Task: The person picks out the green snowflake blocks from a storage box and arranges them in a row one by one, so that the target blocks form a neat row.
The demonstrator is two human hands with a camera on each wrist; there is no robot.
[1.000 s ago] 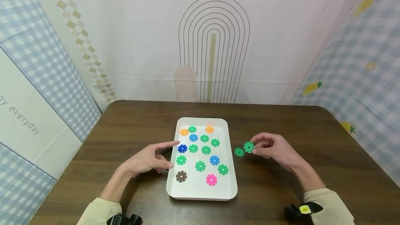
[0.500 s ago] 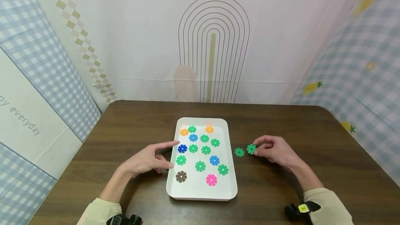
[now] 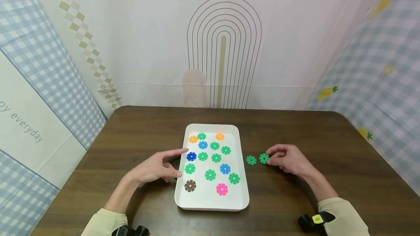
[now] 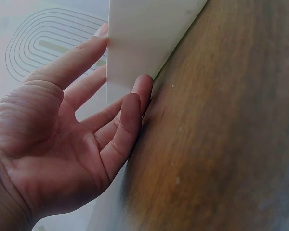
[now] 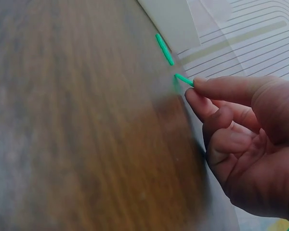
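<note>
Green disc (image 3: 264, 158), notched all round its edge: on the right-hand side of the counter (image 3: 147, 130), to the right of the tray, held at its right edge by the person's right hand (image 3: 290, 159). Grip narrow, thumb and forefinger pinching the disc; the other fingers curl toward the palm. At the right wrist the disc shows nearly edge-on and tilted, its low edge close to the wood; I cannot tell whether it touches. Second green disc (image 3: 251, 160) lies flat just beside it, on the tray side, a thin gap between the two. White tray (image 3: 205, 201) stands in the middle of the counter, long side running away from the person. Left hand (image 3: 155, 167) at the tray's left side: grip wide, forefinger tip and thumb tip well apart on the rim, the lower fingers bent near the outer wall. Contents of tray, counted: eight green pieces (image 3: 210, 174), two orange pieces (image 3: 220, 136), two light blue pieces (image 3: 225, 169), one dark blue piece (image 3: 191, 156), one brown piece (image 3: 190, 185) at near left, one pink piece (image 3: 222, 189) at near right. Behind the counter hangs a white cloth (image 3: 147, 46) printed with nested arches; blue checked cloth (image 3: 361, 75) at right.
</note>
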